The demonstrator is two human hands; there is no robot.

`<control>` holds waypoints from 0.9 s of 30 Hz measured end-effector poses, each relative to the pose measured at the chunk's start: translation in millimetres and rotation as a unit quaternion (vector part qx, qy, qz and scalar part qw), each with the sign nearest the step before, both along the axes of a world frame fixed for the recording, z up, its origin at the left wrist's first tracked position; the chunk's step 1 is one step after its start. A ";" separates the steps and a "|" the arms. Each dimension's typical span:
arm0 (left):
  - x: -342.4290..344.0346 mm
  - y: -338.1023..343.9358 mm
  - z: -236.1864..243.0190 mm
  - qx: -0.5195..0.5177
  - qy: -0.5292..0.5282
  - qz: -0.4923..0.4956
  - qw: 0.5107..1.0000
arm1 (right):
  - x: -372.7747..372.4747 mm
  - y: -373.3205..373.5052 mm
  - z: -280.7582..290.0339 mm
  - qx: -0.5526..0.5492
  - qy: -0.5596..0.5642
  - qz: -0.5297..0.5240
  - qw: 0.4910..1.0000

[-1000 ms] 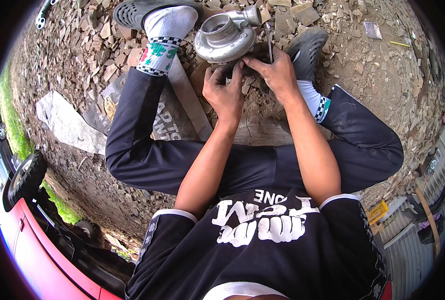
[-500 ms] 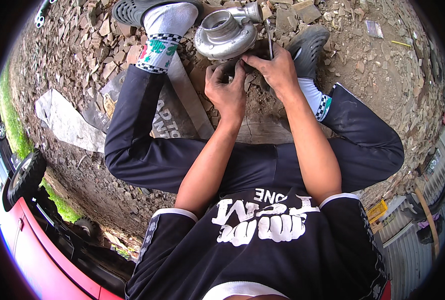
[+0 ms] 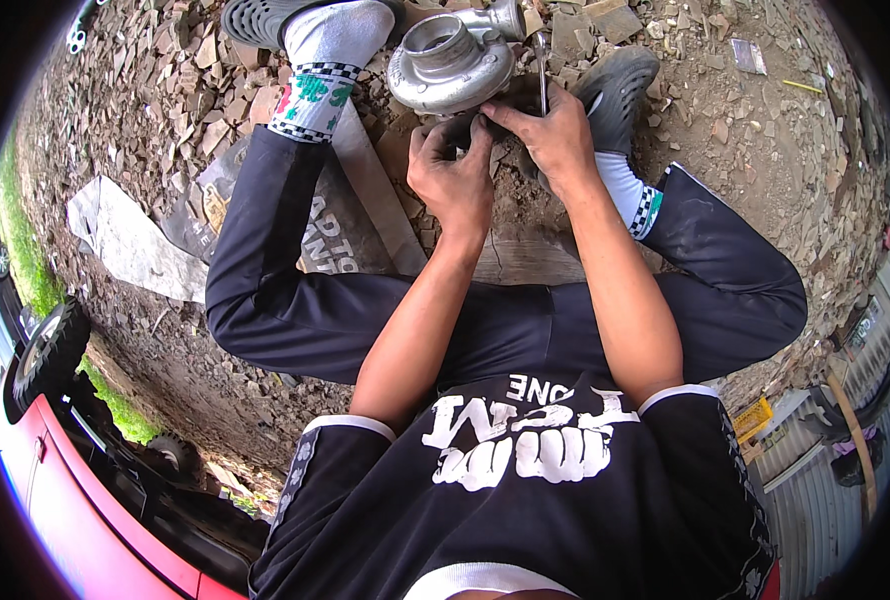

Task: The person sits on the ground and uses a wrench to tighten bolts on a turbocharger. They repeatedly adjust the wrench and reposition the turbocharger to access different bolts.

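Observation:
A silver turbocharger (image 3: pixel 447 82) sits on the ground between my feet, its round opening facing up and a side outlet pointing right. My left hand (image 3: pixel 453 182) is closed at its near lower edge, thumb and fingers curled together by a dark part in shadow. What they grip is hidden. Beside it, my right hand (image 3: pixel 553 138) pinches thumb and forefinger close to the left fingertips. A slim shiny wrench (image 3: pixel 543 72) stands upright from that right hand, its lower end covered by the fingers. Both hands' fingertips look dark with grime.
Broken tile pieces and dirt cover the ground. A piece of wood (image 3: pixel 527 260) and a dark printed sheet (image 3: pixel 350 225) lie before my crossed legs; a whitish sheet (image 3: pixel 130 245) lies left. A red vehicle (image 3: pixel 95 500) is at lower left, corrugated metal (image 3: pixel 815 515) at lower right.
Both hands stay at the turbocharger's near edge with only slight finger shifts. The wrench remains in the right hand, and the turbocharger keeps nearly the same place.

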State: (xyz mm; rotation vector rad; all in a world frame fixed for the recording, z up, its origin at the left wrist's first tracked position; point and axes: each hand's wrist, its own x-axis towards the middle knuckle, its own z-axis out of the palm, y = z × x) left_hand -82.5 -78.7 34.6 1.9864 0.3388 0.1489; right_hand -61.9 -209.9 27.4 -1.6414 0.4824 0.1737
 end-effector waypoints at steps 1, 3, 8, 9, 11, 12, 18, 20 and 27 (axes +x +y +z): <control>-0.5 -0.5 -1.5 -0.012 0.004 0.006 1.000 | -0.7 1.5 -2.3 -0.006 -0.005 -0.006 1.000; -1.2 -1.6 -2.3 -0.028 0.010 0.009 1.000 | -2.7 3.4 -4.4 -0.010 -0.020 -0.025 0.999; -2.3 -0.5 -1.6 -0.015 0.011 -0.002 1.000 | -4.3 7.3 -4.4 -0.019 -0.023 -0.050 0.998; -2.2 0.2 -1.8 -0.003 -0.013 -0.009 1.000 | -3.8 7.8 -1.0 -0.042 -0.028 -0.043 0.998; -1.7 1.3 -2.8 0.021 -0.060 -0.022 0.998 | -3.7 8.5 9.5 -0.089 -0.039 -0.031 0.995; -1.4 2.5 -3.6 0.037 -0.074 -0.028 0.996 | -3.8 9.6 12.7 -0.097 -0.040 -0.032 0.994; -2.3 7.3 -15.2 0.057 -0.149 -0.064 0.985 | -7.3 15.9 11.2 -0.100 -0.027 -0.052 0.993; -3.5 11.6 -20.6 0.088 -0.184 -0.095 0.974 | -7.8 16.3 10.2 -0.101 -0.036 -0.059 0.993; 2.6 18.3 -18.6 0.106 -0.197 -0.148 0.963 | -8.5 5.6 2.5 -0.056 -0.058 -0.012 0.997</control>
